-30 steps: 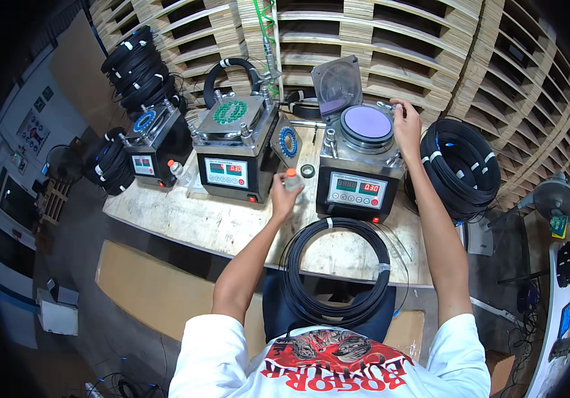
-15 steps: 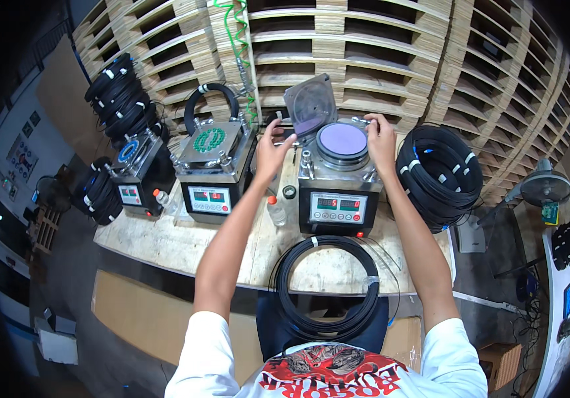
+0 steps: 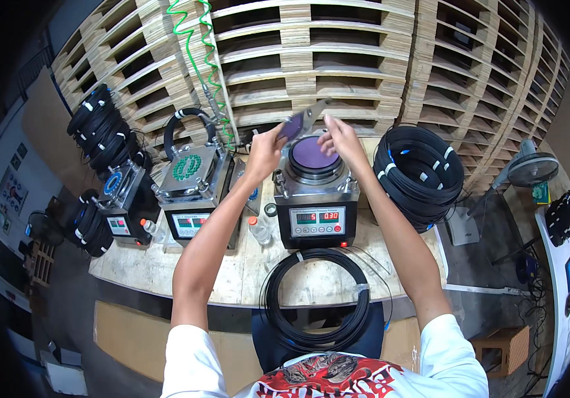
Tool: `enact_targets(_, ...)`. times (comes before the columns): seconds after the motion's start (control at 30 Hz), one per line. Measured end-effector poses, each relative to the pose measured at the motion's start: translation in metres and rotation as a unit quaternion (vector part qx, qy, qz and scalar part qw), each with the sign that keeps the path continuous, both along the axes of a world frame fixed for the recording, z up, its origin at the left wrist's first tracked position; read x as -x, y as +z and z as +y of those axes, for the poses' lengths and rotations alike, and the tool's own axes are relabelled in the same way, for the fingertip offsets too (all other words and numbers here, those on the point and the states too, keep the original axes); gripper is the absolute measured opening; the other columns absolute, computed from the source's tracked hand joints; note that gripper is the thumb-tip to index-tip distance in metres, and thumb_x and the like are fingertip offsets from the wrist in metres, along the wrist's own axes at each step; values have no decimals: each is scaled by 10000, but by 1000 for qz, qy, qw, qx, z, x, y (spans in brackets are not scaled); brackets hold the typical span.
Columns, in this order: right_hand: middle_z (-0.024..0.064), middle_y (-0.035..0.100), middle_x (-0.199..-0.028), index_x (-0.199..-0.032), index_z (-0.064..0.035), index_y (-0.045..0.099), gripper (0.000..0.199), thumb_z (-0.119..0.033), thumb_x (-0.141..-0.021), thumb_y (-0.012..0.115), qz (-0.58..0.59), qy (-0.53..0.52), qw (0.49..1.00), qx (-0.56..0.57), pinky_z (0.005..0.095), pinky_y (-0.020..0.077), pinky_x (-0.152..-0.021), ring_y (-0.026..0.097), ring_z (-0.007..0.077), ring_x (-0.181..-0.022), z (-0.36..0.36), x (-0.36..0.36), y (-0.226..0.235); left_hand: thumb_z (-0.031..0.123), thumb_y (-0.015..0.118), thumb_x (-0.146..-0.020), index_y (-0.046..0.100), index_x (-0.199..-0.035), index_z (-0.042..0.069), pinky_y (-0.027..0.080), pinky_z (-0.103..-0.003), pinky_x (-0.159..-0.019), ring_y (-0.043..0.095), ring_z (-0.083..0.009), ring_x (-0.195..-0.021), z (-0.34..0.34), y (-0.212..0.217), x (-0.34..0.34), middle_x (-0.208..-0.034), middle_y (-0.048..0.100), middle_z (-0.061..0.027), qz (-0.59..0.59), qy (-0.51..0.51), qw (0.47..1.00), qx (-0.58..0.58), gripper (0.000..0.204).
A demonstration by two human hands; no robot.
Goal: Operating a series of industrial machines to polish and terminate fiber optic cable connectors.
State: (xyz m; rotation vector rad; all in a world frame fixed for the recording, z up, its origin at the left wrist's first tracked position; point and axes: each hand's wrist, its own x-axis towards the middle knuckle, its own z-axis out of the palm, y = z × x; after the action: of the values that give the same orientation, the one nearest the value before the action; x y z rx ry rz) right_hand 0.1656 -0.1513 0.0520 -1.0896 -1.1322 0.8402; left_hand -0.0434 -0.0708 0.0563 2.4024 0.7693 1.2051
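Left hand [image 3: 266,147] pinched on the edge of the hinged lid [image 3: 301,122], lid tilted up and open, just above and behind the round purple plate [image 3: 310,154] on top of the black polishing machine [image 3: 316,199]. Right hand [image 3: 339,136] hovering above the far right rim of that plate, fingers curled toward the lid's metal tip; whether gripping it or only touching, cannot tell. Just left of the machine, a small clear bottle [image 3: 259,229] with an orange cap and a small dark ring [image 3: 270,209] on the wooden bench [image 3: 245,272]. Further left, a second machine [image 3: 193,192] with a green-dotted top, then a third [image 3: 120,202] with a blue disc. Directly in front of the machine, a coil of black cable [image 3: 318,298] lying over the bench's near edge. Right of the machine, a bigger stack of black cable coils [image 3: 419,174]. Behind it, stacked wooden pallets [image 3: 378,60] and a green coiled hose [image 3: 206,60] hanging down.
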Motion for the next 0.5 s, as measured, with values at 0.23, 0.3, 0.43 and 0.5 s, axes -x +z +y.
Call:
enact_targets(0.23, 80, 668, -884, -1100, 8, 565, 246, -111, -902, 650, 172, -36, 982, -67, 283, 510, -544, 645, 149, -673, -9, -3, 3, 141, 707, -870, 458, -1488, 225, 456, -449, -1044, 512, -433, -1260, -32, 16, -10, -1459, 444, -231, 98, -98, 968, -210, 672)
enact_targets(0.3, 94, 683, -937, -1162, 17, 570, 280, -87, -914, 645, 184, -23, 980, -73, 295, 543, -652, 665, 160, -766, -15, -15, -4, 315, 731, -880, 373, -1537, 177, 386, -451, -1108, 387, -423, -1382, -29, 19, -13, -1513, 355, -254, 128, -63, 973, -183, 761)
enact_targets(0.43, 100, 688, -1067, -1241, 29, 537, 346, -132, -956, 650, 157, 29, 987, -34, 275, 554, -818, 677, 148, -942, -17, -28, -12, 463, 682, -925, 375, -1491, -29, 464, -411, -1012, 542, -294, -1243, 18, 5, 0, -1417, 489, -231, 16, -17, 978, 208, 810)
enact_targets(0.5, 109, 685, -1077, -1254, 27, 531, 353, -138, -963, 644, 161, 36, 986, -30, 280, 556, -819, 676, 153, -939, -17, -30, -15, 412, 687, -937, 482, -1428, -19, 518, -349, -853, 633, -204, -1003, 30, -7, 4, -1194, 650, -148, 44, -79, 912, 399, 685)
